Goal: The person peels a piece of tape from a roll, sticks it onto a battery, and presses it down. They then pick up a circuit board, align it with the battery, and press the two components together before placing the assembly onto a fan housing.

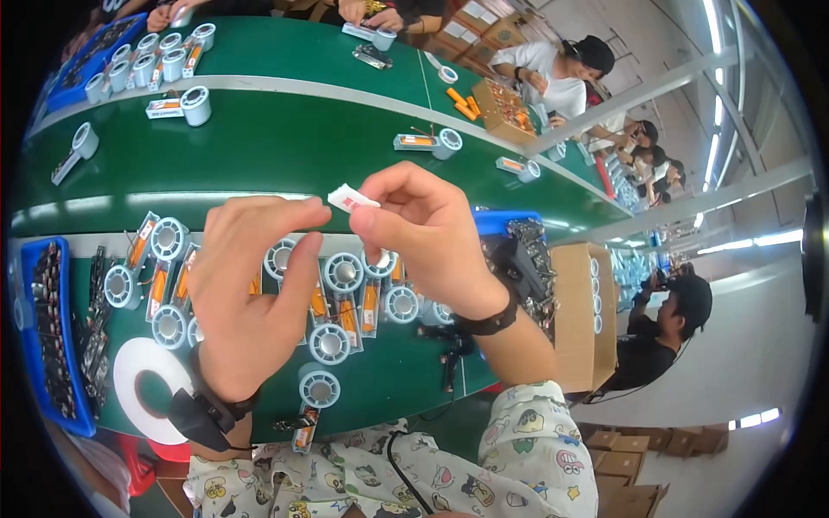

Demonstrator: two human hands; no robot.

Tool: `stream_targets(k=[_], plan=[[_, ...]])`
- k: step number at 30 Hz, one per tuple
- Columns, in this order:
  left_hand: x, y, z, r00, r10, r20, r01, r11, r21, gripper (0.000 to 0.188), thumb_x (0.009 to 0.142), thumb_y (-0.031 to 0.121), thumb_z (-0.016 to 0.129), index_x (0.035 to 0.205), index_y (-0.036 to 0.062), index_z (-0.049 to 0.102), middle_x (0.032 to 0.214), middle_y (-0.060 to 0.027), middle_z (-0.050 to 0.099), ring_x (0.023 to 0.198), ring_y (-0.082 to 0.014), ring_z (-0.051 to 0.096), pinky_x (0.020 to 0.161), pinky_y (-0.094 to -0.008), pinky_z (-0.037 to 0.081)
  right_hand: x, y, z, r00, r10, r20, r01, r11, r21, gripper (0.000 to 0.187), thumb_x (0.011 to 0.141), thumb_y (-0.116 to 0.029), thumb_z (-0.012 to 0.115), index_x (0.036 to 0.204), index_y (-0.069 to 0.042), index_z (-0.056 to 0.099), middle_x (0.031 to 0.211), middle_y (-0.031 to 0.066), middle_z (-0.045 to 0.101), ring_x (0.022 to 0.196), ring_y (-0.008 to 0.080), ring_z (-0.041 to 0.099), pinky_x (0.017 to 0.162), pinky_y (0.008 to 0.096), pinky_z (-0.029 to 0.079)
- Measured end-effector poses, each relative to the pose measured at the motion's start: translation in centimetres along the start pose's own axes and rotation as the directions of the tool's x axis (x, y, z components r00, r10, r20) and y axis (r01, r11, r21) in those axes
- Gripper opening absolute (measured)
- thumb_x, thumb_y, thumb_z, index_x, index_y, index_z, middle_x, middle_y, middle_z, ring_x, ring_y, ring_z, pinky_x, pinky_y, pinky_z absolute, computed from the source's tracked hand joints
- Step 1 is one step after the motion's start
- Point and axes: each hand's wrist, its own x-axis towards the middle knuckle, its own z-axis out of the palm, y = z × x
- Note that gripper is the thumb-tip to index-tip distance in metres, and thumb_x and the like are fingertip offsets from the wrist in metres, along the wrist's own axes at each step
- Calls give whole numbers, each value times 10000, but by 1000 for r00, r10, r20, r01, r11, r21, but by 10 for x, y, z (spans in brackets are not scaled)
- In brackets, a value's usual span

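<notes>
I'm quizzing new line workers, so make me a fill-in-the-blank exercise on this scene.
The wearer's ____ hand pinches a small white piece.
The flat ring-shaped roll is ____.
The leftmost tray on the near bench is ____.
That bench's surface is ____.

Missing words: right; white; blue; green.

Brown cardboard cartons (503, 34) stood far off (a black-capped person (637, 357) was at right); long white tube lights (713, 26) glowed far right.
</notes>
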Motion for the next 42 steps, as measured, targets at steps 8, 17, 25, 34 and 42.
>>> stream_targets(k=[8,17,25,34,42], plan=[[-3,4,-11,984,68,167,-66,998,-17,295,737,-105,740,1004,16,714,852,-105,699,728,-264,631,661,-347,445,23,-3,-106,929,-203,-309,99,941,-322,132,962,-62,693,1082,-14,666,878,50,698,729,107,649,638,245,524],[-8,22,-29,994,110,-9,-109,961,-255,293,751,-125,729,1020,-10,710,848,-122,687,712,-211,612,612,-304,431,51,-27,-274,732,-259,-630,10,929,-369,206,930,-50,730,1115,-9,650,881,10,663,678,95,597,621,225,476],[-20,0,25,981,-99,166,132,971,-199,330,813,-46,756,1131,-1,678,944,-140,680,768,-210,657,703,-308,512,-1,-1,-154,993,16,-121,-37,984,-177,109,919,-30,710,1024,-28,683,946,41,653,761,108,595,662,229,487],[-31,14,36,898,-196,395,347,866,-360,336,824,-19,769,1141,0,661,1035,-111,687,935,-188,675,841,-305,522,-63,-4,-32,972,-200,122,234,843,-485,271,759,159,766,968,16,671,1001,118,670,885,168,653,728,280,527],[-27,19,29,887,-188,422,358,858,-369,275,854,-36,750,1105,12,649,992,-108,695,938,-183,677,844,-296,519,-81,6,-16,847,-504,170,456,522,-721,282,784,144,750,1001,-18,668,946,114,713,749,180,662,650,302,529]])
